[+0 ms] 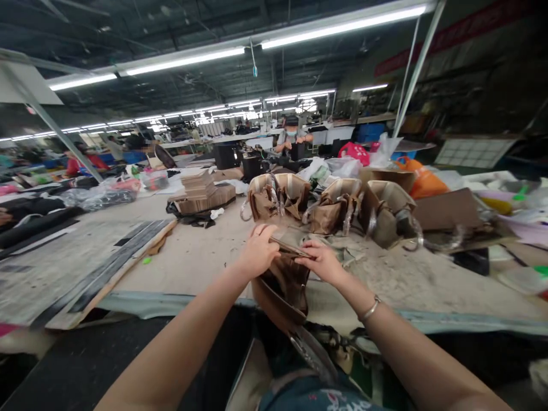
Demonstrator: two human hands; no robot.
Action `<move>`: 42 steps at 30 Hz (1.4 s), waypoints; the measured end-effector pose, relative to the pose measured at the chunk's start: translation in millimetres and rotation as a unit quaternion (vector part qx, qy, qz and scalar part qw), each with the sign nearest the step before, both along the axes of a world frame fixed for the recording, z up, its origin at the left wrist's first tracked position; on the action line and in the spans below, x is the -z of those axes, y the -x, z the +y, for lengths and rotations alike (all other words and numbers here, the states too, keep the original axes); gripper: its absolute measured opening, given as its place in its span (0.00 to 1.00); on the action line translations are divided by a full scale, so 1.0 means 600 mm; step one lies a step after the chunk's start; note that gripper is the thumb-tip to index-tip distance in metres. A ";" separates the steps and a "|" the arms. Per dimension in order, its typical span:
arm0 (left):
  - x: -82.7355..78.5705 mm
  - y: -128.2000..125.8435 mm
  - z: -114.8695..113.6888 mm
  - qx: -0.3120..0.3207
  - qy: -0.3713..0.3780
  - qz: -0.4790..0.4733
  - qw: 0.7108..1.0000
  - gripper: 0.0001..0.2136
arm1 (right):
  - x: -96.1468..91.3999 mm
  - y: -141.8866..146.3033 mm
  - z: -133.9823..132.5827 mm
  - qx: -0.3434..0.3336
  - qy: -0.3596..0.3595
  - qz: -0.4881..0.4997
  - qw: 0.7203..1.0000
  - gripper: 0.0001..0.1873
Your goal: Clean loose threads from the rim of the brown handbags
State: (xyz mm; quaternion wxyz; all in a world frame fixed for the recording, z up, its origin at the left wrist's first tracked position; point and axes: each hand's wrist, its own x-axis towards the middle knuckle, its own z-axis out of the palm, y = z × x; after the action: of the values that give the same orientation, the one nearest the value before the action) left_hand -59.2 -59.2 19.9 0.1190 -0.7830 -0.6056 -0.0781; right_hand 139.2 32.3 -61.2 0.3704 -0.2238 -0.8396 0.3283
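Observation:
A brown handbag [285, 285] hangs partly over the table's front edge, its top edge gripped between both hands. My left hand [260, 251] is closed on the left end of that edge, with the fingers curled over it. At the right end my right hand [319, 260] pinches the same edge between thumb and fingers. A strap wrapped in clear plastic [314, 354] trails from the bag towards my body. Just beyond my hands stand several similar brown bags [329, 211] with plastic-wrapped handles. The inside of the held bag is mostly hidden.
Stacked brown cardboard pieces [199, 191] sit at the left back. A flat board with dark strips [107, 257] lies on the left of the worktable [192, 257]. Plastic bags and an orange bundle [422, 178] crowd the right. Across the table is another person [293, 137].

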 end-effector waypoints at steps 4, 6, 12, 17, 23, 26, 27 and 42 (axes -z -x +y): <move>0.009 0.012 0.011 0.010 0.053 -0.025 0.998 0.08 | 0.001 0.000 -0.003 -0.009 -0.007 -0.001 1.000 0.12; 0.011 0.016 0.018 -0.001 0.075 -0.036 0.997 0.08 | 0.000 -0.001 -0.003 -0.015 -0.014 -0.008 1.000 0.12; 0.002 0.010 0.029 -0.017 0.087 -0.023 0.996 0.11 | -0.005 -0.001 -0.013 0.018 -0.030 -0.022 0.999 0.12; 0.004 0.001 0.032 -0.035 0.080 -0.040 0.995 0.11 | -0.013 0.000 -0.018 0.035 -0.068 -0.044 0.996 0.15; 0.011 -0.006 0.036 -0.072 0.069 -0.056 0.993 0.10 | -0.018 -0.003 -0.014 0.032 -0.078 -0.078 0.993 0.17; 0.011 -0.010 0.037 -0.075 0.061 -0.058 0.994 0.09 | -0.021 -0.001 -0.015 0.044 -0.069 -0.083 0.993 0.15; 0.011 -0.011 0.037 -0.076 0.057 -0.060 0.994 0.09 | -0.022 0.001 -0.015 0.052 -0.069 -0.084 0.993 0.15; 0.023 -0.012 0.039 -0.094 0.027 -0.059 0.993 0.11 | -0.033 0.021 -0.013 0.079 -0.158 -0.128 0.976 0.17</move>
State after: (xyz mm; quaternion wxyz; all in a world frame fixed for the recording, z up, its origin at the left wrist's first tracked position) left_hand -51.9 -35.8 5.8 0.0687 -0.7197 -0.6842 -0.0960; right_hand 126.3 24.7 -41.5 0.3150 -0.2687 -0.9009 0.1299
